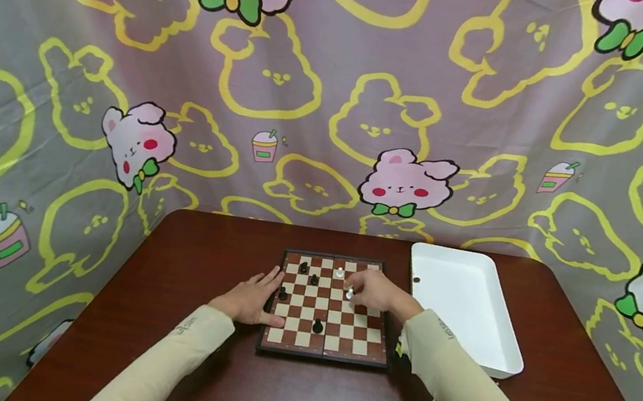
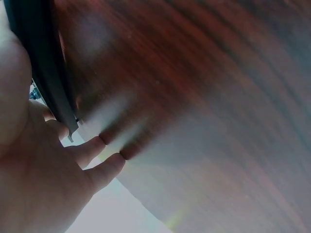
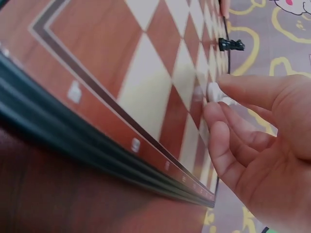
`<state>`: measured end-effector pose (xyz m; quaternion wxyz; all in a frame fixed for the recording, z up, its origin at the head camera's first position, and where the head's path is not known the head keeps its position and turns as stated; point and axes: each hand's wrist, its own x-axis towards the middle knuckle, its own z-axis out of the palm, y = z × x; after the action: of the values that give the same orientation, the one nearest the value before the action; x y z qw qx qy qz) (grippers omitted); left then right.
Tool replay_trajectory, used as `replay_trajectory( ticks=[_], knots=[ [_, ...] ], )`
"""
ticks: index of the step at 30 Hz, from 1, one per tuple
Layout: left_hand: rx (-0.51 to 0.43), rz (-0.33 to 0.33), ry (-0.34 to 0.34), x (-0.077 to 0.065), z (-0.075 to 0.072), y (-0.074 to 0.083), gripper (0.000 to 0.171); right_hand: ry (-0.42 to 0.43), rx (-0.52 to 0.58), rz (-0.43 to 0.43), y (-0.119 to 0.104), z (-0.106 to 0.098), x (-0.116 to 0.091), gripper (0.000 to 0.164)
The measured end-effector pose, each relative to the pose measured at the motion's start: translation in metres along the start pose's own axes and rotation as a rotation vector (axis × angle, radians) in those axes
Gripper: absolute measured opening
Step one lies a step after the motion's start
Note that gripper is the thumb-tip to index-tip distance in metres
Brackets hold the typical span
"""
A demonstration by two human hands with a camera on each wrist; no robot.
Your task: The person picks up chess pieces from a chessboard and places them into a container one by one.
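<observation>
One white piece (image 1: 350,294), at the right half of the chessboard (image 1: 344,341), is pinched by our right hand's (image 1: 373,290) fingers; our left hand (image 1: 246,297) spreads its fingers wide along the chessboard's left edge. We best steady it lightly, grip gently and avoid knocking the second white piece (image 1: 339,273).

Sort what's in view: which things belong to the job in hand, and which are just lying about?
Belongs to the job: chessboard; white piece pinched in the right hand; other white piece; black pieces.

Apparently just lying about: white tray; patterned cloth backdrop.
</observation>
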<state>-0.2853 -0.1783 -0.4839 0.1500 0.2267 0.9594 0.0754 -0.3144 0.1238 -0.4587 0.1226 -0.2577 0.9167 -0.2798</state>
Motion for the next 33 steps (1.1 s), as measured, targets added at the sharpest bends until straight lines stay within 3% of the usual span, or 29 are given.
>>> replay_trajectory(
  ticks=[6,13,33],
  knots=[
    [0.013,-0.004,0.001,0.002,-0.001,0.001,0.108,0.03,-0.023,-0.013,0.002,0.006,0.0,0.013],
    [0.012,0.006,-0.004,0.001,0.001,0.002,0.108,0.036,-0.073,-0.056,0.004,0.004,-0.006,0.012],
    [0.0,0.003,0.0,-0.003,-0.002,0.003,0.107,-0.014,-0.081,-0.128,-0.001,-0.03,-0.031,0.015]
  ],
)
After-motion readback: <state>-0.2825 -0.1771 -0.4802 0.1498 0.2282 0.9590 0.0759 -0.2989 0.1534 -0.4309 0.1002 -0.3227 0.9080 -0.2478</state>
